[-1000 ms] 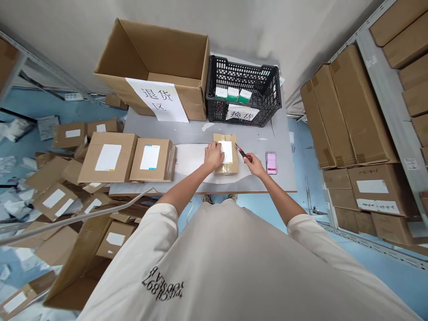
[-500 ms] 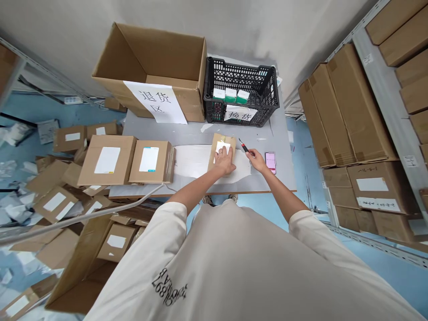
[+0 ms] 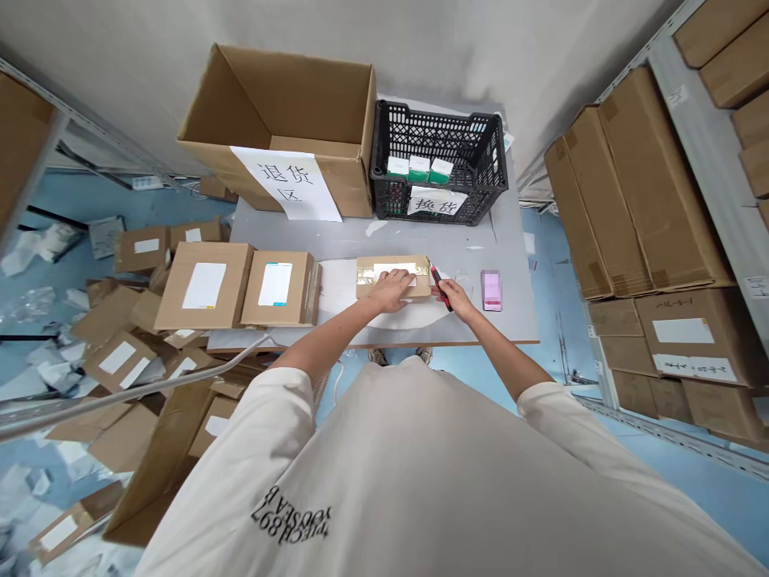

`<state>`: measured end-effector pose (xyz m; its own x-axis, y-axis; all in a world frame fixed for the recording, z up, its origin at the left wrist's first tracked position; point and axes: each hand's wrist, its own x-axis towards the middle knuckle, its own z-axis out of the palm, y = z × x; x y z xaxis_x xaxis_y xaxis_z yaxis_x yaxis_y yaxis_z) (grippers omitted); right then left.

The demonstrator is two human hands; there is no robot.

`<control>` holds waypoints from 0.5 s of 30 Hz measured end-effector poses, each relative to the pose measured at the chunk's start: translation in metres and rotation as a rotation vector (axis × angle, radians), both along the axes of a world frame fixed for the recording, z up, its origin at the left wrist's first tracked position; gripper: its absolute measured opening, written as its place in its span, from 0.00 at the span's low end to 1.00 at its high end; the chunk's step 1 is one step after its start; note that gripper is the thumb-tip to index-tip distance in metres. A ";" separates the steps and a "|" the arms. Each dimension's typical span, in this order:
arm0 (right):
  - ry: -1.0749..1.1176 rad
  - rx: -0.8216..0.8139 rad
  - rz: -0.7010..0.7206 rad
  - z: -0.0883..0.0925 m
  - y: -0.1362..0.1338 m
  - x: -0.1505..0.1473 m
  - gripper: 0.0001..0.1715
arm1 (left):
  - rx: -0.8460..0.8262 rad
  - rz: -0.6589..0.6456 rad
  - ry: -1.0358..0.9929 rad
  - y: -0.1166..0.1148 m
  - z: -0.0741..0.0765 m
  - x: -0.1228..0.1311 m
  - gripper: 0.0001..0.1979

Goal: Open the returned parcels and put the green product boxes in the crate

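A small taped cardboard box (image 3: 365,271) with a white label lies lengthwise across the table in front of me. My left hand (image 3: 392,290) rests on its top, fingers stretched over the label. In my right hand (image 3: 455,296) is a red and black utility knife (image 3: 439,282), gripped by the handle. Its tip is at the box's right end; whether the blade cuts into the tape is too small to tell. A phone (image 3: 491,290) with a lit pink screen lies to the right of my right hand.
Two labelled cardboard boxes (image 3: 204,285) stand on the table's left. At the back are a big open carton (image 3: 318,104) and a black plastic crate (image 3: 441,132) holding small white-green boxes. Shelves with cartons (image 3: 666,184) flank the right; boxes litter the left floor. A grey cable (image 3: 198,377) crosses at left.
The small box has turned from pointing away from me to lying sideways. My right hand has brought the knife down and left, to the box's right end. My left hand stays on top.
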<state>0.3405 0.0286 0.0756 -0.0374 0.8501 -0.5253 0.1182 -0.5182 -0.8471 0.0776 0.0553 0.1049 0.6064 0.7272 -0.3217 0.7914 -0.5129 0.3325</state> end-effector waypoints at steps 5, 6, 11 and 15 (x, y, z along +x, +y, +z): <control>0.092 -0.080 0.078 0.001 -0.016 0.014 0.28 | 0.025 0.041 0.001 -0.005 0.000 0.010 0.38; 0.075 -0.080 0.091 0.001 -0.017 0.020 0.28 | 0.026 0.046 0.005 -0.004 -0.001 0.011 0.37; -0.157 -0.048 0.163 0.007 -0.008 0.051 0.31 | 0.026 0.058 0.060 0.004 -0.002 0.020 0.37; -0.234 0.055 0.284 0.016 0.004 0.068 0.29 | 0.040 0.044 0.071 0.005 -0.003 0.023 0.34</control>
